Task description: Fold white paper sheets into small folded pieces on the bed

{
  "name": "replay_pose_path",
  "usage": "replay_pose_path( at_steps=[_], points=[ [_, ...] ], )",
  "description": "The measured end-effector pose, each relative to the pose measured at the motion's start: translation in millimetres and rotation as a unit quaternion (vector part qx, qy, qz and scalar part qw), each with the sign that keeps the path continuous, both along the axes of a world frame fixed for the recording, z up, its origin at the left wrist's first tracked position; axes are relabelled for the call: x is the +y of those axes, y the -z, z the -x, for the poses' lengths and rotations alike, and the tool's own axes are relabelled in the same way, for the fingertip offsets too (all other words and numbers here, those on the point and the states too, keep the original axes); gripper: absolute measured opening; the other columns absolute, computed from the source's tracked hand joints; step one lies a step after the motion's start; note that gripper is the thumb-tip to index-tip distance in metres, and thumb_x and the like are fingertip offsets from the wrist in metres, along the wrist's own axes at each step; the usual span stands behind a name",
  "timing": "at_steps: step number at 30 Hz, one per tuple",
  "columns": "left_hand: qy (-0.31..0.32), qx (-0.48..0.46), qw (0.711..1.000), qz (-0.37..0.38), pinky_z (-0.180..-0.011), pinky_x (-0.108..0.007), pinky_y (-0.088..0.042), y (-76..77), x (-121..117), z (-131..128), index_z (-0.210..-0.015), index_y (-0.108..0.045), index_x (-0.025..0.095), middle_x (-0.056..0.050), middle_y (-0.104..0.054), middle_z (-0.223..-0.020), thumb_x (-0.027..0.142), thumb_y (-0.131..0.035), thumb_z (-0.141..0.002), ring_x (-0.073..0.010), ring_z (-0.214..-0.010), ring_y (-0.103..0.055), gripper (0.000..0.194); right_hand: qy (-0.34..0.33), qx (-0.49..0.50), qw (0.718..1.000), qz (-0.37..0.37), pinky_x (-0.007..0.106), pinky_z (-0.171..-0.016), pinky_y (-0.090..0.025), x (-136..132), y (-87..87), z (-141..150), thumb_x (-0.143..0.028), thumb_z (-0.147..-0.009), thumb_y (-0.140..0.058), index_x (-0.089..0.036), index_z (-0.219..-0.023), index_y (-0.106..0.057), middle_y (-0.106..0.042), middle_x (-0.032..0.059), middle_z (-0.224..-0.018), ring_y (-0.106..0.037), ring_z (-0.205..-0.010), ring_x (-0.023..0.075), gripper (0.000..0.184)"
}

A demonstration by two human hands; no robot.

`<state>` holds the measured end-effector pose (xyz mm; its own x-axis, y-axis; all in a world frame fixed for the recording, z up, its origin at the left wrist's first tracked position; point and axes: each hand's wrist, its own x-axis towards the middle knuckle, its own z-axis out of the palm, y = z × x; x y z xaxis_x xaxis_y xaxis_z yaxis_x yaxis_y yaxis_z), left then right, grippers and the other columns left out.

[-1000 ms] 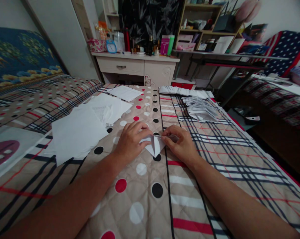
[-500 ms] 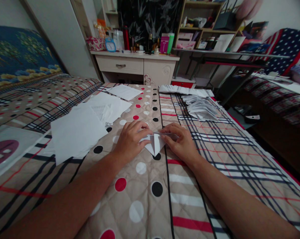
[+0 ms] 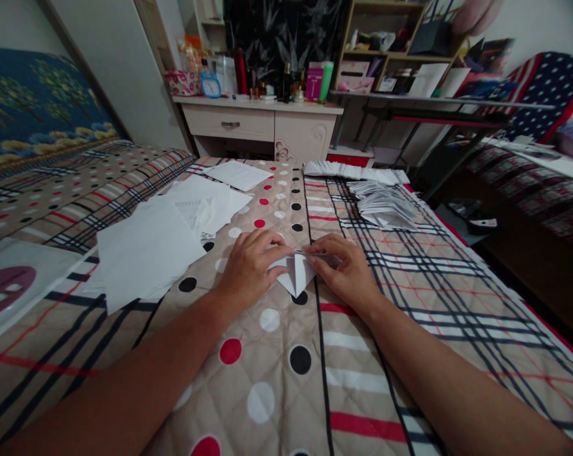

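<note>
A folded sheet of white paper lies on the patterned bedspread between my hands, its point toward me and a crease line down its middle. My left hand pinches its left side, thumb on the near face and fingers behind. On the right side, my right hand grips it the same way, fingertips close to the centre. Both hands cover the paper's outer corners. To the left, loose white sheets lie in an overlapping pile. Beyond my right hand is a stack of folded papers.
A row of folded white papers lies along the bed's far edge. One separate sheet rests at the far left. A plastic packet is at the left edge. Behind the bed stands a white dresser crowded with bottles and a blue clock.
</note>
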<state>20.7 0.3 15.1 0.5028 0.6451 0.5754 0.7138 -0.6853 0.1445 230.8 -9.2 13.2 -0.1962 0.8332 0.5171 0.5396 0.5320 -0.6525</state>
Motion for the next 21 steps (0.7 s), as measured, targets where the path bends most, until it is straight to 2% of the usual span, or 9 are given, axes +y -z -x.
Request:
replay_pose_path(
  at_steps=[8,16,21],
  points=[
    [0.001,0.004,1.000,-0.008,-0.083,-0.039,-0.039,0.3,-0.4,-0.2,-0.100,-0.069,0.024,-0.005,-0.064,-0.106,0.024,-0.074,-0.076,-0.0234,-0.100,-0.056,0.024,0.004,-0.004,1.000,0.001,0.034,-0.081,-0.048,-0.8,-2.9,0.7,-0.009,-0.076,-0.063,-0.021,-0.087,-0.072,-0.067,0.0034,-0.087,-0.062,-0.087,0.0198,0.020],
    [-0.003,0.007,1.000,0.002,-0.084,-0.039,-0.039,0.0,-0.5,-0.9,-0.099,-0.068,0.024,-0.005,-0.064,-0.106,0.023,-0.074,-0.076,-0.0242,-0.101,-0.055,0.023,0.022,-0.046,0.998,-0.044,0.043,-0.092,-0.044,0.7,-0.6,-1.3,-0.014,-0.075,-0.066,-0.025,-0.090,-0.073,-0.062,0.0058,-0.108,-0.056,-0.104,0.0243,0.020],
    [-0.006,0.014,1.000,0.008,-0.084,-0.039,-0.039,-0.9,-0.9,-1.0,-0.099,-0.069,0.024,-0.005,-0.064,-0.106,0.025,-0.075,-0.076,-0.0243,-0.101,-0.055,0.024,0.057,-0.127,0.987,-0.079,0.042,-0.084,-0.043,-4.3,-5.6,2.8,-0.017,-0.076,-0.065,-0.023,-0.090,-0.073,-0.059,0.0077,-0.100,-0.053,-0.097,0.0255,0.017]
  ],
)
